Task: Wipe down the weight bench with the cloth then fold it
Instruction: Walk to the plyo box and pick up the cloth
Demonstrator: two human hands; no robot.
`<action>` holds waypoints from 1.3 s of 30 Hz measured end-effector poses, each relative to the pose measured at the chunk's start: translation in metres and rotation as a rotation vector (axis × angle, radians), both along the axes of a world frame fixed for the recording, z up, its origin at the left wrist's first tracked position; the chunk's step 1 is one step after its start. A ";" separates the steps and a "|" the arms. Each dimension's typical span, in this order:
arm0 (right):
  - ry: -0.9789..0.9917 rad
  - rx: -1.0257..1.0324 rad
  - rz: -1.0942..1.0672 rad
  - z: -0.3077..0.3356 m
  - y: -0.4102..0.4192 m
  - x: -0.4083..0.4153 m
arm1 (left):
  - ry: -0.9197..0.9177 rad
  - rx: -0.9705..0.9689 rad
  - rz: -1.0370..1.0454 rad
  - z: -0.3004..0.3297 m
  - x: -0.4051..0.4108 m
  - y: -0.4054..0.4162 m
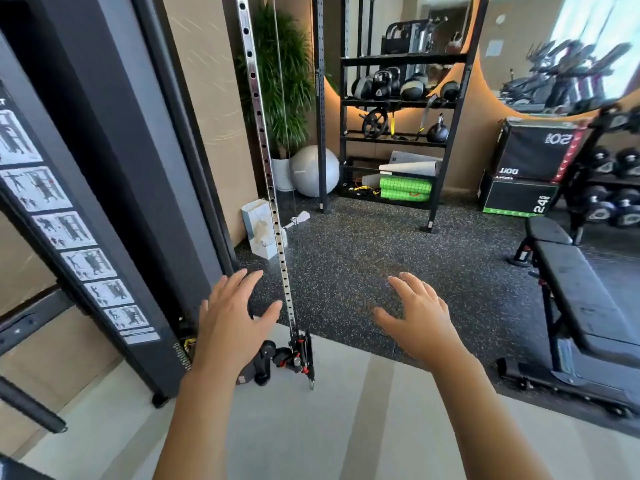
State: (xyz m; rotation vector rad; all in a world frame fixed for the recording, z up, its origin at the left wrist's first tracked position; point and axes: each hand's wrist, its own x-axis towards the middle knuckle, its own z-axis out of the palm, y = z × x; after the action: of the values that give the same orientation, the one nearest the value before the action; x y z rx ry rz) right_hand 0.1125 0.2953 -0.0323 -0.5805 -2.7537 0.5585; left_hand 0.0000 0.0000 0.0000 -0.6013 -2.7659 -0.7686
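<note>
The black padded weight bench (585,289) stands at the right edge on a black metal frame, its pad running toward me. My left hand (232,317) hovers palm down in front of me with fingers spread, holding nothing. My right hand (419,317) is held out the same way, fingers straight and apart, well left of the bench and not touching it. I see no cloth in this view.
A cable machine's perforated steel upright (266,174) and its pulley carriage (298,355) stand between my hands. A storage rack (398,102) with kettlebells, a grey exercise ball (313,169), a potted plant, plyo boxes (533,168) and dumbbells line the back. Speckled rubber floor (363,244) lies ahead.
</note>
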 end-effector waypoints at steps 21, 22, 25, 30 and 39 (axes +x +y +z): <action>0.037 -0.082 -0.234 -0.025 0.273 0.016 | -0.020 -0.045 -0.263 -0.017 -0.039 0.317; 0.044 -0.084 -0.236 -0.025 0.284 0.016 | -0.018 -0.047 -0.264 -0.017 -0.039 0.330; 0.041 -0.087 -0.237 -0.025 0.317 0.016 | -0.007 -0.051 -0.277 -0.016 -0.039 0.365; 0.059 -0.084 -0.242 -0.023 0.365 0.020 | 0.015 -0.054 -0.286 -0.011 -0.036 0.415; 0.096 -0.102 -0.313 -0.019 0.433 0.025 | 0.046 -0.035 -0.350 0.000 -0.049 0.492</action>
State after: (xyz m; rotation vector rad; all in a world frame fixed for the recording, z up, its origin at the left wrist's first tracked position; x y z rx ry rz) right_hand 0.1375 0.7288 -0.0512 -0.9603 -2.4870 0.6342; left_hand -0.0493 0.4916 0.0001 -1.1152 -2.6688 -0.7612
